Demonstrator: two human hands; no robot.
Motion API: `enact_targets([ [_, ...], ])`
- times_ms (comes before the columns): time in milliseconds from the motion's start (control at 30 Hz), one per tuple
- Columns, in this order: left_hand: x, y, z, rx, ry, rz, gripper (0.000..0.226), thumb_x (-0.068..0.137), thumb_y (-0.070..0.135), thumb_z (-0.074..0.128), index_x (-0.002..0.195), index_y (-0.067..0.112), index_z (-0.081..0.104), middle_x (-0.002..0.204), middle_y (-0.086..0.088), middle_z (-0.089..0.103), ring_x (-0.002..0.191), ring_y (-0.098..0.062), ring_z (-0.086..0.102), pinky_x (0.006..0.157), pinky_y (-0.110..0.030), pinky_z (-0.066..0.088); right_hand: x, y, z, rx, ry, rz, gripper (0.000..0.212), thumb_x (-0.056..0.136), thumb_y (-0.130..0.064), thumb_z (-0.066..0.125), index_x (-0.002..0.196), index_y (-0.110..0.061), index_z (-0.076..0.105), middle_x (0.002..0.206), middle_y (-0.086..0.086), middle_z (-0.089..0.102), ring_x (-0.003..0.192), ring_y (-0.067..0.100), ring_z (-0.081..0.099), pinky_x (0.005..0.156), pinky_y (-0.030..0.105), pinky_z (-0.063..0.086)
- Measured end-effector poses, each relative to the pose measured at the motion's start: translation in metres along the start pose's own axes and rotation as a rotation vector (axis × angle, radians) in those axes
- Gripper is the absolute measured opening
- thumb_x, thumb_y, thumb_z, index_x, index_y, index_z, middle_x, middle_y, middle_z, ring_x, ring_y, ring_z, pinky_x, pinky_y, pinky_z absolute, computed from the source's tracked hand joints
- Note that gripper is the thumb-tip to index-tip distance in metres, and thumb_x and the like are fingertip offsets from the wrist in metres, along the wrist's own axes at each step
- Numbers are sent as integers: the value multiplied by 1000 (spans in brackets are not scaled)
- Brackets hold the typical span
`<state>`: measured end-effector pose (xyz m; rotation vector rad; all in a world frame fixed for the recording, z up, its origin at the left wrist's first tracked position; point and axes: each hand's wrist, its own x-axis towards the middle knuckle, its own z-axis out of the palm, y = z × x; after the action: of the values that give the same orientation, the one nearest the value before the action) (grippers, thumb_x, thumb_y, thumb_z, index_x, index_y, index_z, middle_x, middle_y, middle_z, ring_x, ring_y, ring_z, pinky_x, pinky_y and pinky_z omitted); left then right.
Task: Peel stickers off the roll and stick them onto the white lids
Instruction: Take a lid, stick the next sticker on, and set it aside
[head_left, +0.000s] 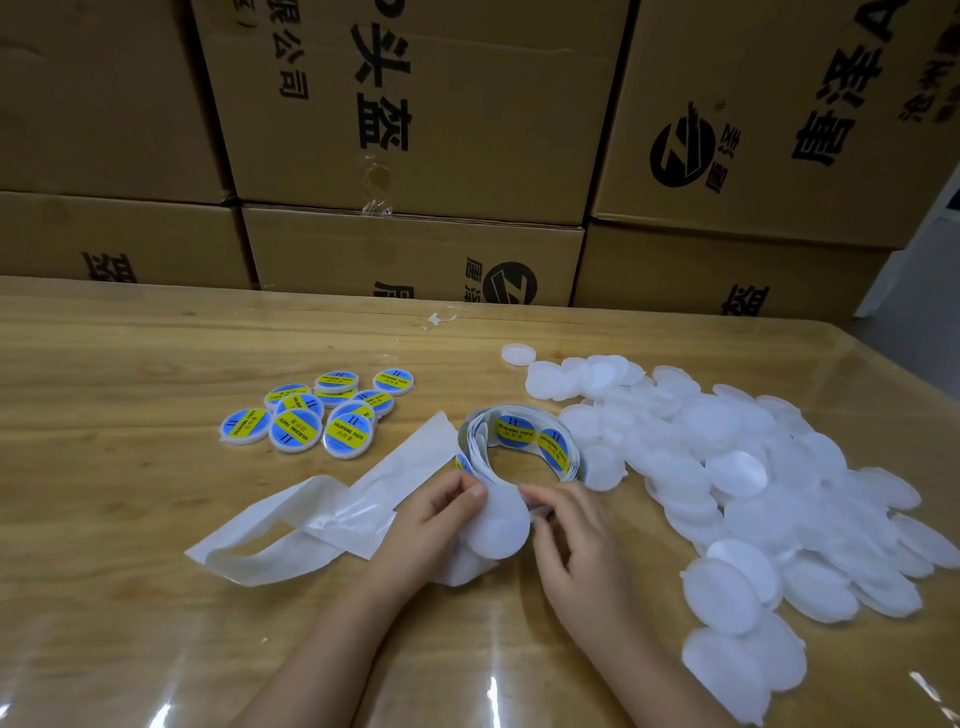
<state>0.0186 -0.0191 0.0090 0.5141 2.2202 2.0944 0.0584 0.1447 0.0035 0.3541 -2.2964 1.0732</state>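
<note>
From my end, far left on the wooden surface sits a cluster of labelled lids, each topped with a blue and yellow sticker, some overlapping their neighbours. Just right of them and nearer to me, the spent backing trails in a loose, folded white ribbon from the roll down towards the left wrist.

The left hand comes next, thumb on top and fingers curled beneath, pinching a bare white lid by its left edge. I see that lid held between the two hands, just in front of the roll, which stands on edge as an open loop with two stickers facing me on its far inner side.

The right hand meets the lid's right edge with its fingers curled in, one fingertip on the upper rim. I cannot tell whether it grips the lid or the roll's near end tucked there.

Further right spreads the pile of bare white lids, heaped and overlapping out to the surface's right edge, one of them touching the roll. A single lid lies apart at the pile's far left corner. Cardboard boxes with black print are stacked behind it all
</note>
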Motion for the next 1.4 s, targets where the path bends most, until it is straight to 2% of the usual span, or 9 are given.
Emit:
enact_targets([
  [167,1,1,2,69,123,18,27,85,39,48,73,15,53,63,17,50,63,0,45,60,-12,36,1,-1,-3,-64,-29,-21,18,80,-8,60,93,-17,67,90,-10,60,86,14,57,73,45,48],
  [267,2,1,4,85,197,40,27,97,27,49,74,14,50,62,18,50,61,1,44,59,-12,35,2,-5,-4,-90,-70,-47,8,83,-14,61,86,-19,67,93,-11,60,86,15,55,74,43,46],
  [367,0,1,9,94,266,48,25,99,18,44,73,17,48,60,20,52,58,5,44,57,-10,36,1,-7,-6,-105,-114,-76,11,87,-18,58,87,-22,68,93,-16,63,85,13,52,78,39,39],
  [500,-1,1,13,94,306,17,22,98,22,44,77,18,49,60,18,55,56,4,49,53,-8,38,1,-12,-7,-56,-128,-118,19,90,-27,50,87,-21,68,90,-18,63,85,7,48,78,36,36],
  [667,-1,-2,16,214,274,-65,19,96,33,46,80,23,48,62,-1,62,60,-16,60,65,-38,49,0,-13,-5,53,-152,-150,20,91,-23,50,86,-16,68,87,-14,63,84,11,47,79,33,42],
  [867,-3,-8,17,514,239,-10,20,94,43,41,77,32,39,53,20,56,53,-3,51,53,-28,33,-1,-14,-3,122,-169,-189,17,92,-19,52,88,-16,68,87,-12,63,83,14,48,78,29,43],
  [1100,2,-8,16,704,217,-64,21,96,46,38,83,30,37,60,12,52,73,-19,61,59,-32,34,-1,-13,-3,101,-186,-254,14,93,-20,54,97,-20,68,87,-14,63,81,12,47,75,28,44],
  [1233,0,-6,16,705,205,-52,24,95,49,36,86,28,43,69,7,61,75,-17,63,66,-35,45,-1,-11,-4,-45,-206,-365,19,92,-18,57,104,-26,69,88,-10,60,78,15,47,76,27,42],
  [1400,2,-8,16,733,203,-44,22,96,48,37,87,28,42,65,10,57,75,-17,63,63,-32,42,0,-11,-7,-118,-202,-431,17,92,-23,59,102,-29,70,89,-9,59,79,12,54,75,29,39],
])
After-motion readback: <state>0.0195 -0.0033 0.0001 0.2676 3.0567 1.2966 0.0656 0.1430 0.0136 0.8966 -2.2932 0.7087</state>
